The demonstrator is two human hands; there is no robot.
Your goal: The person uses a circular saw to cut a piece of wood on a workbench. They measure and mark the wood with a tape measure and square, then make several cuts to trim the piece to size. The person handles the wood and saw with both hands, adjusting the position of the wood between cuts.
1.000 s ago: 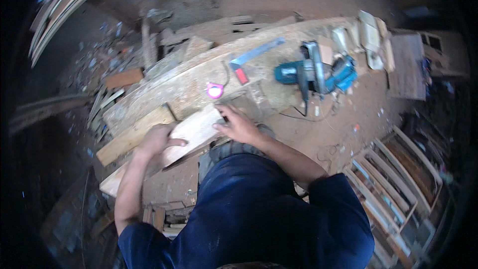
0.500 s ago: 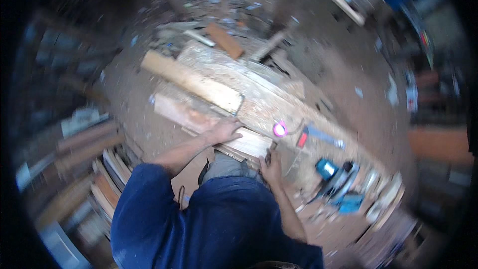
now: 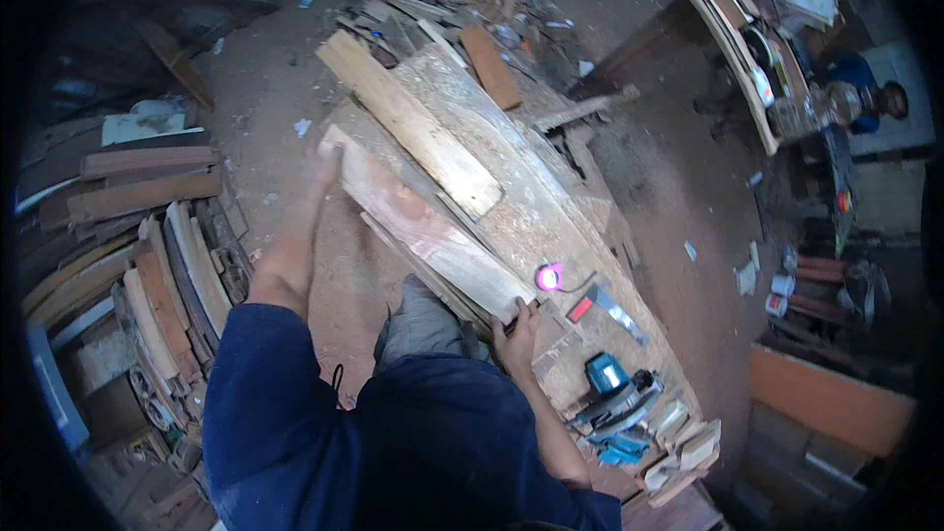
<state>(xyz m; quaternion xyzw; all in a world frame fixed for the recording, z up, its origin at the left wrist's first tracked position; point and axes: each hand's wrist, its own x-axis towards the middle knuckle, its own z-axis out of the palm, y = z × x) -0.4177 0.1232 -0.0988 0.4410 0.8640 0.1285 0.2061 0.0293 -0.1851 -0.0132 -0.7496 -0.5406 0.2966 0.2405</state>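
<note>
A long wooden board (image 3: 423,221) with a reddish-brown patch lies slantwise before me on the workbench. My right hand (image 3: 516,331) pinches its near end, thumb and fingers closed at the corner. At the far left end, my left hand (image 3: 329,165) touches the board's edge; motion smears its fingers. Beneath the board's near side, the edge of another strip of wood (image 3: 418,265) shows. Just beyond lies a paler plank (image 3: 418,128). To the right of the board's near end are a pink tape measure (image 3: 549,277) and a try square (image 3: 608,313) with a red-marked handle.
A teal circular saw (image 3: 624,398) sits on the workbench (image 3: 580,246) at the right, beside small wood offcuts (image 3: 683,442). Stacked boards (image 3: 162,285) fill the left side. Scrap wood (image 3: 492,64) lies at the far end. A shelf (image 3: 723,49) stands at the upper right.
My left hand has slid from the board's middle out to its far left end. My right hand stays at the near end. The whole view has turned and sharpened.
</note>
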